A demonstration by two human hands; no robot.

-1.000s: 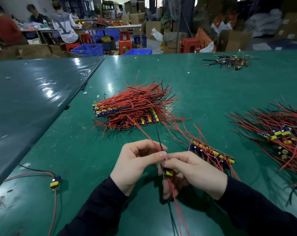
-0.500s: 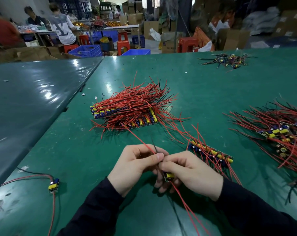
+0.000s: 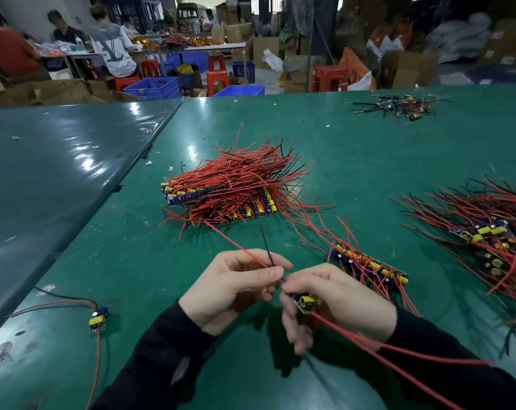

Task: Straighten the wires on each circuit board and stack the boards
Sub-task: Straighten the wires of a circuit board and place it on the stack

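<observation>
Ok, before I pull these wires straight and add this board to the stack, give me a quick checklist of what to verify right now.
1. Board held firmly: ok. The right hand grips the small circuit board.
2. Wires pinched for the pull: ok. The left hand pinches the red wire and the black wire near the board.
3. Those wires straight: not ok, they splay apart.
4. Trailing red wires free of snags: cannot tell, they run over the right sleeve.
5. Stack ready to receive: ok. The row of boards lies just beyond the right hand.
6. Solder joints intact: cannot tell, hidden by fingers.
</observation>
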